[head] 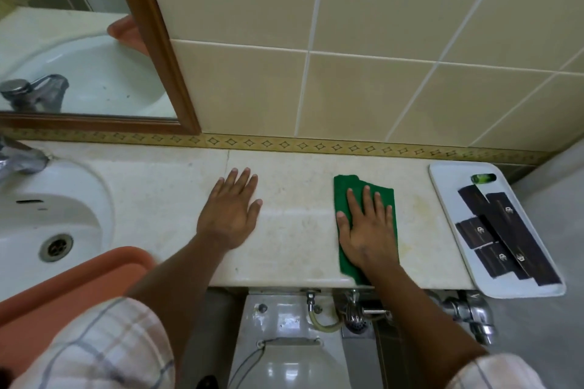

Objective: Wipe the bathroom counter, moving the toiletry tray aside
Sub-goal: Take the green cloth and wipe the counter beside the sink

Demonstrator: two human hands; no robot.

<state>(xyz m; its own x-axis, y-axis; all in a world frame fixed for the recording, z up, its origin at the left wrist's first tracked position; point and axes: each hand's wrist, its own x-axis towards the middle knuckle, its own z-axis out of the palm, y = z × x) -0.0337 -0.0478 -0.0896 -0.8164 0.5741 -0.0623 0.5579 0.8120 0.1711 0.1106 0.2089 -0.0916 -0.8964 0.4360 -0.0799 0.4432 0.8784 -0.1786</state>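
Note:
The cream marble counter [164,186] runs along the tiled wall. My right hand [366,227] lies flat on a green cloth [347,186], pressing it onto the counter right of centre. My left hand [232,211] rests flat on the bare counter, fingers spread, holding nothing. The white toiletry tray [448,186] sits at the counter's far right end, overhanging the front edge. It carries several dark boxes [505,237] and a small green bottle [483,178].
A white sink [47,215] with a chrome tap [19,161] is set into the left end. An orange plastic tray [72,287] lies at the sink's front. A wood-framed mirror [158,41] hangs above. Below the counter are a toilet cistern [284,319] and chrome pipes [467,313].

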